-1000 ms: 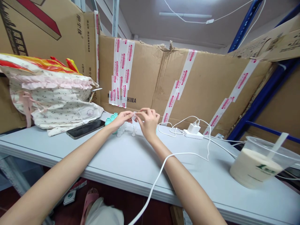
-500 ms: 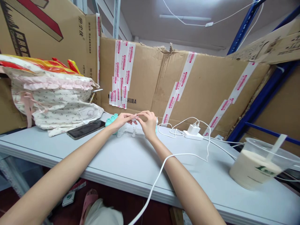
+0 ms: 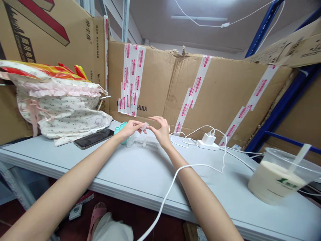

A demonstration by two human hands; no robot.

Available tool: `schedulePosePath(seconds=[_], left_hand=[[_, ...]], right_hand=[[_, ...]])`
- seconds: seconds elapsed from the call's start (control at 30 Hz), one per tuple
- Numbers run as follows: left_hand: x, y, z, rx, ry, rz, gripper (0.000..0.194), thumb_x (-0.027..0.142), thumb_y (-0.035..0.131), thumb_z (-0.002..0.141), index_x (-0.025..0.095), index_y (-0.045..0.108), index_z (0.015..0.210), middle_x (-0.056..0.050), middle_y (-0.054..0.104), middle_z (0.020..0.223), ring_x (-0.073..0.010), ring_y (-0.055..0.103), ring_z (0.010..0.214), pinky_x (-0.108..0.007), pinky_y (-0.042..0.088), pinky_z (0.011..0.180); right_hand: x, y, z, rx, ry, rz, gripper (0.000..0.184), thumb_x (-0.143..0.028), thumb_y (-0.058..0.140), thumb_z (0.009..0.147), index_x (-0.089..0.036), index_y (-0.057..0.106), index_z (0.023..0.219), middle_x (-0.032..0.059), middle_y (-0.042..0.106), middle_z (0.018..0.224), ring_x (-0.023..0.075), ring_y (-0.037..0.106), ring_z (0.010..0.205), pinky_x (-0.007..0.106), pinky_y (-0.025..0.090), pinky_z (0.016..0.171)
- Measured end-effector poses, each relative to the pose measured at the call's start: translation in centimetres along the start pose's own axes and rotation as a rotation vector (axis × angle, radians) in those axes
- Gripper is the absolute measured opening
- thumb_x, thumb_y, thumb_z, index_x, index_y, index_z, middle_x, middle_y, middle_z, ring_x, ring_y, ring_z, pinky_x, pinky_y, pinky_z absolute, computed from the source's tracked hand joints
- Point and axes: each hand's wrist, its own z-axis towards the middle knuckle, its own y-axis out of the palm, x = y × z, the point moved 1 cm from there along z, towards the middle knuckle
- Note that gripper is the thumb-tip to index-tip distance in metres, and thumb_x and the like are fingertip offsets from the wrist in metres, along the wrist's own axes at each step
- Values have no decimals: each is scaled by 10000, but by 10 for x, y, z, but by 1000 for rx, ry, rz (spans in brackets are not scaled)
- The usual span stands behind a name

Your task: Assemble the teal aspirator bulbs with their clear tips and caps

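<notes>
Relative to the earlier views, the right hand (image 3: 162,132) has parted index finger from thumb, the finger now raised toward 1 o'clock from the small translucent piece (image 3: 144,126), which shows more fully at the 3 o'clock end of the left hand (image 3: 129,130).

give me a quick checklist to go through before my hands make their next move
1. Small translucent piece held in the left hand: ok, between its fingers.
2. Right hand touching that piece: cannot tell; its index finger is spread from the thumb.
3. White cable out of the right forearm's way: not ok, it crosses in front of it in this view.
4. Drink cup away from both hands: ok, off to the right.
5. Phone flat on the table: ok.
</notes>
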Motion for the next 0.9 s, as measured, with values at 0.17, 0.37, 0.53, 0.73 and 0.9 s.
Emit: schedulePosePath(seconds=[0.17, 0.37, 0.53, 0.73, 0.9], left_hand=[[3, 0, -2, -41, 41, 90, 420, 470, 523, 775, 102, 657, 624, -65, 640, 631, -92, 441, 519, -226, 353, 528], [7, 5, -5, -72, -31, -44, 400, 469, 522, 777, 101, 663, 713, -77, 651, 646, -126, 527, 601, -241, 403, 592], [6, 4, -6, -67, 15, -2, 363, 437, 555, 766, 101, 672, 692, -64, 630, 636, -113, 477, 589, -239, 376, 583], [7, -2, -6, -77, 57, 71, 402, 469, 535, 770, 113, 662, 632, -37, 589, 590, -99, 393, 544, -245, 323, 556], [8, -3, -6, -174, 16, 26, 414, 505, 521, 772, 118, 656, 711, -59, 623, 674, -132, 509, 654, -244, 377, 625]], right_hand=[[3, 1, 0, -101, -15, 5, 196, -350, 602, 774, -266, 675, 936, 16, 643, 1026, 174, 526, 1007, 315, 365, 876], [3, 3, -1, -72, 0, 80, 170, -341, 632, 748, -228, 671, 868, 23, 640, 982, 169, 538, 971, 304, 369, 868], [4, 5, -1, -81, -34, 98, 154, -306, 626, 755, -217, 658, 877, 21, 641, 959, 155, 537, 955, 289, 365, 856], [1, 4, -2, -116, -90, 71, 217, -306, 629, 754, -242, 644, 961, 11, 631, 1014, 151, 523, 987, 281, 368, 851], [1, 6, -3, -90, -65, 14, 184, -302, 640, 739, -241, 659, 912, 10, 631, 982, 154, 520, 971, 286, 377, 838]])
